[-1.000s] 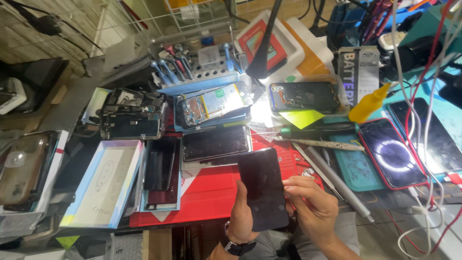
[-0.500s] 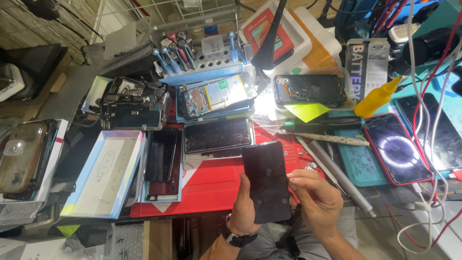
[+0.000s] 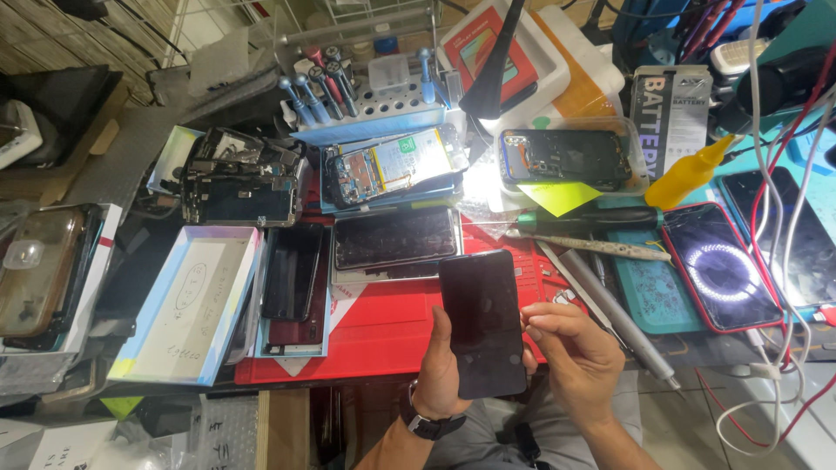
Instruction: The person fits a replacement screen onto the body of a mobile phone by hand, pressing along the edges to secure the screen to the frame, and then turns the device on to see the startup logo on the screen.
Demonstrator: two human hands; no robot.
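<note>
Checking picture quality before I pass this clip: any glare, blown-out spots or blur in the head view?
Head view: sharp overall; a blown-out white patch beside the lamp arm; a ring-shaped glare on the red-cased phone; the dark phone in the left hand shows faint reflections; edges bend slightly.

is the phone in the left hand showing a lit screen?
No: the black phone held in the left hand shows a dark, blank face, with the right hand touching its right edge.

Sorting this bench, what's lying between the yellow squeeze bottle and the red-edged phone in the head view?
Nothing: bare teal mat lies between the yellow squeeze bottle and the red-edged phone, seen in the head view.
</note>
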